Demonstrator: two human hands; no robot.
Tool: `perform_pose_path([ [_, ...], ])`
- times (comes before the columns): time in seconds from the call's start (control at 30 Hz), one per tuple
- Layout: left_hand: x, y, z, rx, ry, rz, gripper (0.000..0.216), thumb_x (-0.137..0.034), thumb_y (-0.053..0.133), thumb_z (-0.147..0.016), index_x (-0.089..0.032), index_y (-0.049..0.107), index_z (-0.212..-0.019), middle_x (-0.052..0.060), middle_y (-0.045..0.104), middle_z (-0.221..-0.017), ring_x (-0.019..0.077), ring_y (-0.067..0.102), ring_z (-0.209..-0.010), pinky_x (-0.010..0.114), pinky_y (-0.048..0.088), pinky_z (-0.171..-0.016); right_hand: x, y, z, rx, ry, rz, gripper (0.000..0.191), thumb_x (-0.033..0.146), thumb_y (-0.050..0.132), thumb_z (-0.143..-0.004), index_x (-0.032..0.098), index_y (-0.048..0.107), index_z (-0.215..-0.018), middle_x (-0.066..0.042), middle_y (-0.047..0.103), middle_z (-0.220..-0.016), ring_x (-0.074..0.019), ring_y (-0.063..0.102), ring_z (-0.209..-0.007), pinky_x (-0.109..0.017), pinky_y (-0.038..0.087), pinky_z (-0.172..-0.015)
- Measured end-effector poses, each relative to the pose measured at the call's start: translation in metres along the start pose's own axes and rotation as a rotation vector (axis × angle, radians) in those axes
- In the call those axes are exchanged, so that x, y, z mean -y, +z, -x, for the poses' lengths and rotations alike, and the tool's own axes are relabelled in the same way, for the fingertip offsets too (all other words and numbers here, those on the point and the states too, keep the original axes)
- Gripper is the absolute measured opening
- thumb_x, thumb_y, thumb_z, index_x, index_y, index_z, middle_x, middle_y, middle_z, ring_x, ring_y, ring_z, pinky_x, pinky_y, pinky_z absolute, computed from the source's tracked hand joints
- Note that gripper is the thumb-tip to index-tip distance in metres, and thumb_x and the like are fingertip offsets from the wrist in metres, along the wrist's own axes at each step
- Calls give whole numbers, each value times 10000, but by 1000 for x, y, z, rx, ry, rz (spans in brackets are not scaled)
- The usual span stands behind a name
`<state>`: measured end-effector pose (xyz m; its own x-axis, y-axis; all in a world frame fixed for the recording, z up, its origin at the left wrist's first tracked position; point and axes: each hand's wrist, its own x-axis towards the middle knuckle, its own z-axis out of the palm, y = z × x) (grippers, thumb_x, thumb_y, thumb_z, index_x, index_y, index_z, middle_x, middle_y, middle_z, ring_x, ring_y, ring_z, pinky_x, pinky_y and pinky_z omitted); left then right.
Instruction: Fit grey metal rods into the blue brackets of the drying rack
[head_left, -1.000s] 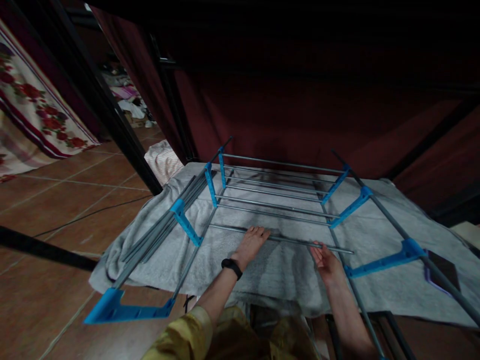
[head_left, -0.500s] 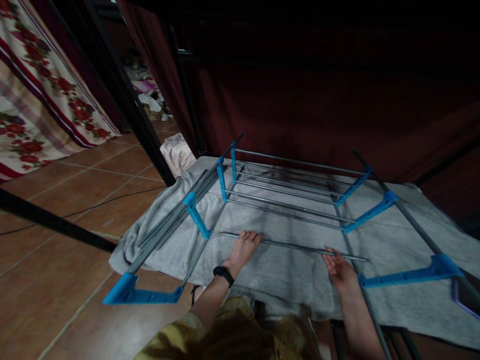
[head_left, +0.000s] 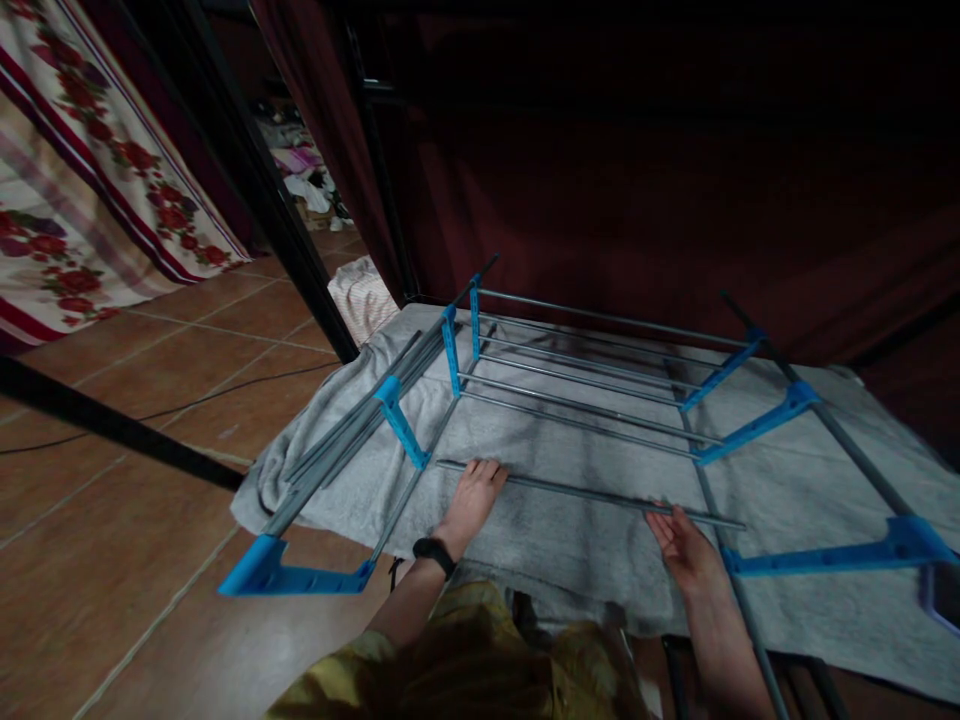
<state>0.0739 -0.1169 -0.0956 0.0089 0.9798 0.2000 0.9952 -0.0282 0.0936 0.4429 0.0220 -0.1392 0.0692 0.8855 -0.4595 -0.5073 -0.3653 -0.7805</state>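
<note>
A loose grey metal tube (head_left: pixel 577 490) lies crosswise between my hands, its left end close to a blue plastic bracket (head_left: pixel 403 425). My left hand (head_left: pixel 477 492) is closed around the tube left of its middle. Fingers of my right hand (head_left: pixel 679 540) pinch it nearer the right end, from below. In front stands a partly assembled rack with blue brackets on both sides. Several crossbars (head_left: pixel 585 412) join the far brackets. On the near side, a left bracket (head_left: pixel 292 578) and a right bracket (head_left: pixel 847 550) have no bar between them.
Several spare tubes (head_left: pixel 375 405) rest on the grey blanket (head_left: pixel 600 560) at the left. A black bed post (head_left: pixel 247 170) rises at the left, with a floral cloth (head_left: pixel 112 190) beyond. Dark red curtain (head_left: pixel 600 220) hangs behind. A phone-like object (head_left: pixel 941 595) lies at the right edge.
My left hand and the tube's left end have shifted slightly left, towards the left bracket. My right hand keeps its grip. The whole view has moved a little.
</note>
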Motion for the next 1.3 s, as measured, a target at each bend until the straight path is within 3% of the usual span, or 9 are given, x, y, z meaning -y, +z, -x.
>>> perform_pose_path([
  [0.33, 0, 7, 4, -13, 32, -2, 296, -135, 464, -984, -198, 634, -1218, 72, 631, -1109, 216, 570, -1031, 380, 473, -949, -8, -8, -2, 62, -11, 27, 185, 224, 814, -695, 201, 685, -825, -49, 765, -951, -190, 744, -904, -321, 645, -828],
  [0.67, -2, 10, 6, -43, 3, 12, 367, -73, 478, -947, -212, 607, -1261, 74, 632, -1119, 222, 587, -1058, 412, 482, -974, -8, -2, 6, 73, -54, 30, 159, 166, 754, -670, 189, 687, -813, -65, 773, -946, -201, 739, -942, -332, 631, -855],
  [0.9, -1, 11, 6, -34, 40, 42, 277, -142, 492, -975, -224, 606, -1214, 59, 620, -1081, 216, 587, -1039, 390, 496, -932, -5, 5, 13, 55, -83, 27, 121, 172, 761, -694, 188, 671, -772, -68, 768, -869, -208, 747, -905, -364, 622, -900],
  [1.3, -3, 8, 5, -21, 39, 30, 305, -109, 461, -973, -208, 603, -1225, 63, 625, -1088, 211, 583, -1035, 391, 476, -959, -3, 10, 15, 34, -49, 7, 234, 191, 861, -658, 191, 632, -705, -15, 732, -774, -181, 732, -794, -328, 656, -792],
])
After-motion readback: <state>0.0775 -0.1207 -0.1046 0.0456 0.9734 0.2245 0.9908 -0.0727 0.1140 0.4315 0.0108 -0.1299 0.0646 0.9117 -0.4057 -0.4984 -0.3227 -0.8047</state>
